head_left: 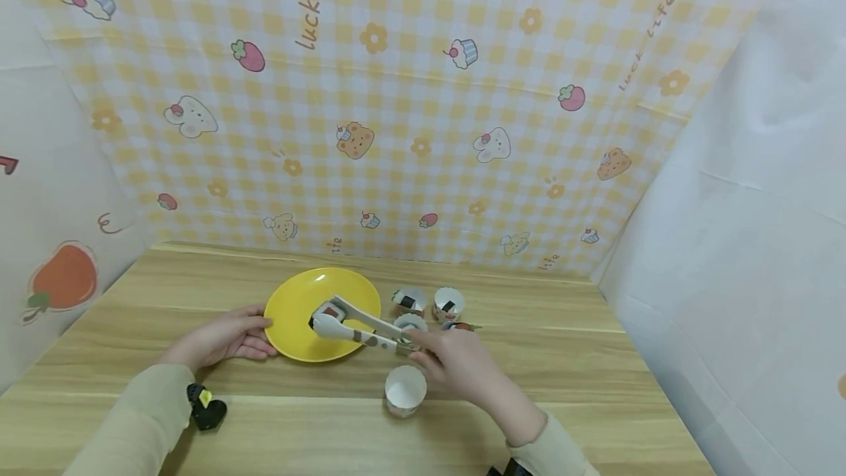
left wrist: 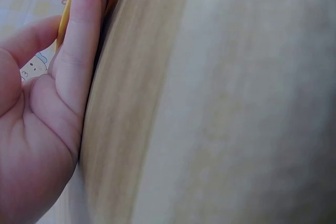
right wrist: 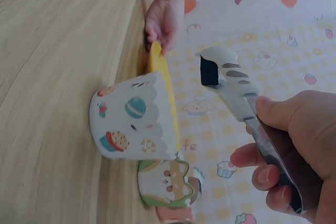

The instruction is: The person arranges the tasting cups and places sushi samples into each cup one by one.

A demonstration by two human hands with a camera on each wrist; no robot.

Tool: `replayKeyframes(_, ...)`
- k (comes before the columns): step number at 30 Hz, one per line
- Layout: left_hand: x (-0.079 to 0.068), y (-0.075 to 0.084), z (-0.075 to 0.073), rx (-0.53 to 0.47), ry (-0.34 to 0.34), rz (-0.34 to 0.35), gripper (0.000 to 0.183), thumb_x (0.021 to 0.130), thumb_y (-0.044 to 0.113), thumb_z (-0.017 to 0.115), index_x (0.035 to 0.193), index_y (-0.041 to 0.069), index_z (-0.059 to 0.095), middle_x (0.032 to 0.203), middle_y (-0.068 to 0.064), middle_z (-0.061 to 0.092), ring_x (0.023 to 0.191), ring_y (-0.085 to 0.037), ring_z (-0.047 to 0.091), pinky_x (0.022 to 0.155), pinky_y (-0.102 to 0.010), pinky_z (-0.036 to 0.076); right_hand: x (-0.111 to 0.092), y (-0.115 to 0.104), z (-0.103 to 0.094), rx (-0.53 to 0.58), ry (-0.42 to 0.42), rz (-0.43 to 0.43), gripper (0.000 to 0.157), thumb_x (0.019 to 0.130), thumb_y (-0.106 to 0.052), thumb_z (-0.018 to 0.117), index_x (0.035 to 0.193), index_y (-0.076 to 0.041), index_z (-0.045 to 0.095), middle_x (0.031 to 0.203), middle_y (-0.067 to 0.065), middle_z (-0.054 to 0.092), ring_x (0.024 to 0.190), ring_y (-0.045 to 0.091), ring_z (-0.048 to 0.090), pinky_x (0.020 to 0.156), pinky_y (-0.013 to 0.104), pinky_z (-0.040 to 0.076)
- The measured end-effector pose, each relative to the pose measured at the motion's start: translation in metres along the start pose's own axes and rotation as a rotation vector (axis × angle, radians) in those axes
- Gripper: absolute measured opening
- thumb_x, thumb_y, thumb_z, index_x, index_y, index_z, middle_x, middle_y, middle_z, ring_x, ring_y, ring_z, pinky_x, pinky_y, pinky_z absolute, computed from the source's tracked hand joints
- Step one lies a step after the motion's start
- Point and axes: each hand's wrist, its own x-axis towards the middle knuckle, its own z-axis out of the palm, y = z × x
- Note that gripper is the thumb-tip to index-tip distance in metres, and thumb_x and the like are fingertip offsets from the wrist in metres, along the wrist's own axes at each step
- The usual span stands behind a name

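My left hand pinches the near-left rim of a yellow plate, thumb above and fingers beneath; the plate's edge shows between them in the left wrist view. With my right hand I hold tongs that have pale, brown-spotted tips and metal handles. Between the tips sits a toy sushi piece, white with a reddish centre and a black wrap. It is held above the plate, apart from it in the right wrist view.
Nearest me stands a white paper cup with nothing visible inside. Beyond it, right of the plate, several cups cluster; one and another hold black-and-white pieces. A patterned cloth hangs behind the wooden table.
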Motion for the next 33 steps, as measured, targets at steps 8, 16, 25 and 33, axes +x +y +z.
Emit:
replayKeyframes(8,0.002,-0.002,-0.002,0.005,0.004,0.006,0.065,0.103,0.014,0.040,0.144,-0.015,-0.002,0.093,-0.018,0.067,0.085,-0.028,0.068,0.080,-0.040,0.057,-0.008,0.010,-0.001,0.021,0.000,-0.016,0.032,0.090,-0.021,0.068,0.119,-0.008,0.068,0.064,-0.014,0.050,0.046,-0.004,0.028,0.039,0.011,0.025)
replayKeyframes(16,0.002,-0.003,-0.002,-0.002,-0.003,0.009,0.063,0.103,0.014,0.040,0.144,-0.015,0.000,0.094,-0.018,0.067,0.086,-0.027,0.069,0.080,-0.040,0.057,-0.017,0.017,-0.006,-0.024,0.008,-0.028,0.034,0.090,-0.025,0.068,0.121,-0.011,0.067,0.066,-0.015,0.052,0.048,-0.005,0.032,0.041,0.010,0.029)
replayKeyframes(25,0.001,-0.002,-0.002,0.000,-0.004,0.012,0.062,0.103,0.014,0.039,0.143,-0.015,0.001,0.095,-0.017,0.067,0.086,-0.027,0.069,0.080,-0.039,0.057,-0.027,0.027,-0.013,0.019,0.018,-0.032,0.034,0.089,-0.021,0.070,0.120,-0.008,0.067,0.064,-0.015,0.051,0.047,-0.005,0.031,0.040,0.012,0.029)
replayKeyframes(33,0.000,-0.001,0.000,0.000,-0.004,0.013,0.062,0.103,0.014,0.040,0.143,-0.015,0.003,0.095,-0.017,0.067,0.086,-0.027,0.068,0.080,-0.039,0.057,-0.036,0.030,-0.020,0.041,0.054,-0.063,0.033,0.088,-0.019,0.070,0.118,-0.005,0.068,0.072,-0.010,0.061,0.052,-0.004,0.038,0.045,0.011,0.036)
